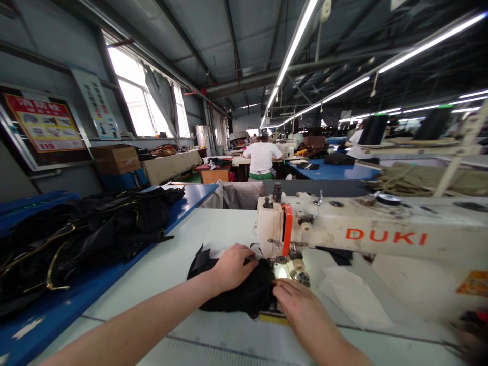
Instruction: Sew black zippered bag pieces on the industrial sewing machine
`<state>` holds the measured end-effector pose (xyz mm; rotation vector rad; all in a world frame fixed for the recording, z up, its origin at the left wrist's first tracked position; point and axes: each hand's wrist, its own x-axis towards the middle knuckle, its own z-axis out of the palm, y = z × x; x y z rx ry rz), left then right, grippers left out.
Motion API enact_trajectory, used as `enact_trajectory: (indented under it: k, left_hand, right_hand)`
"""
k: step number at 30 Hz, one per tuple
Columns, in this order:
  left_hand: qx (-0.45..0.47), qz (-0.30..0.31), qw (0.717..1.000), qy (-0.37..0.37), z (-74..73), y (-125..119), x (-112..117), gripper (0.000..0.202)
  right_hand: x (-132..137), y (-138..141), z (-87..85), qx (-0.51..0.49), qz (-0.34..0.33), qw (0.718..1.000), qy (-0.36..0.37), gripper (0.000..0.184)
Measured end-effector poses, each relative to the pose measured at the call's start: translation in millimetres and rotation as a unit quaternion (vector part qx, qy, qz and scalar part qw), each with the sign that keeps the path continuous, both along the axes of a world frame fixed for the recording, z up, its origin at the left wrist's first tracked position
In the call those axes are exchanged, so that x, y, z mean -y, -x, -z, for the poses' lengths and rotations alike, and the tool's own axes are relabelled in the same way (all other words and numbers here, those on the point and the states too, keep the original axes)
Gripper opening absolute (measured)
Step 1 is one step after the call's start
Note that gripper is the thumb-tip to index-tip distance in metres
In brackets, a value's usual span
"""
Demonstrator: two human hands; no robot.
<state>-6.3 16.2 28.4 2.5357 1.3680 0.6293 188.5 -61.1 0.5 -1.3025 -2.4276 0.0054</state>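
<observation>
A bunched piece of black fabric [244, 292] lies on the sewing machine's pale table, its right side by the needle area. My left hand [234, 269] is closed over the top of the fabric, fingers bent toward the machine head and thumb resting on the cloth. At the fabric's right edge, my right hand [297, 302] pinches it just in front of the presser foot. The white sewing machine [320, 229] has an orange thread lever guard and a lit lamp by the needle. The needle tip itself is hidden.
To the left, a blue table [114, 284] carries a heap of black pieces [107, 239] with gold zippers. White paper [354, 295] lies under the machine arm. Thread cones [373, 129] stand at right. Ahead, a person in a white shirt [262, 156] sits at another table.
</observation>
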Motion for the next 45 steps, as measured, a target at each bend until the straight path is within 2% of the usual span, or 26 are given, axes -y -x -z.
enact_trajectory:
  k: [3,7,11,13,17,23,28,32,35,42,45]
  left_hand:
    - [0.009,0.012,1.0,-0.006,2.9,-12,-1,0.016]
    - [0.026,-0.008,0.999,-0.02,10.0,-26,-7,0.017]
    - [0.038,-0.008,0.998,-0.041,12.6,-21,-6,0.021]
    - [0.04,0.013,0.998,-0.054,11.6,-13,-3,0.021]
    - [0.027,0.091,0.992,-0.078,9.1,0,3,0.021]
    - [0.008,0.214,0.967,-0.137,6.2,4,7,0.027]
    - [-0.027,0.269,0.956,-0.113,-3.6,4,12,0.027]
    - [-0.098,0.3,0.943,-0.11,-8.4,6,11,0.03]
    - [-0.141,0.31,0.931,-0.136,-9.7,7,10,0.028]
    - [-0.199,0.303,0.913,-0.185,-13.9,1,9,0.026]
    - [-0.205,0.316,0.91,-0.175,-15.2,1,9,0.028]
  right_hand:
    - [0,0,-0.1,0.003,-0.001,1.0,-0.008,0.025]
    - [1,1,-0.3,-0.007,-0.004,1.0,-0.015,0.026]
    - [2,0,-0.8,-0.011,-0.008,1.0,-0.019,0.029]
    - [2,0,-0.2,-0.005,-0.011,1.0,-0.019,0.032]
    - [0,0,2.8,0.005,-0.019,0.999,-0.033,0.037]
    - [-1,1,8.2,0.041,-0.007,0.997,-0.064,0.028]
    - [2,0,14.5,0.023,-0.019,0.997,-0.067,0.026]
    - [3,-1,22.8,0.004,-0.033,0.997,-0.067,0.024]
    - [4,-3,25.5,-0.005,-0.041,0.998,-0.055,0.023]
    - [9,-4,15.5,-0.004,-0.046,0.999,-0.018,0.023]
    - [9,-4,14.3,-0.002,-0.047,0.999,-0.014,0.025]
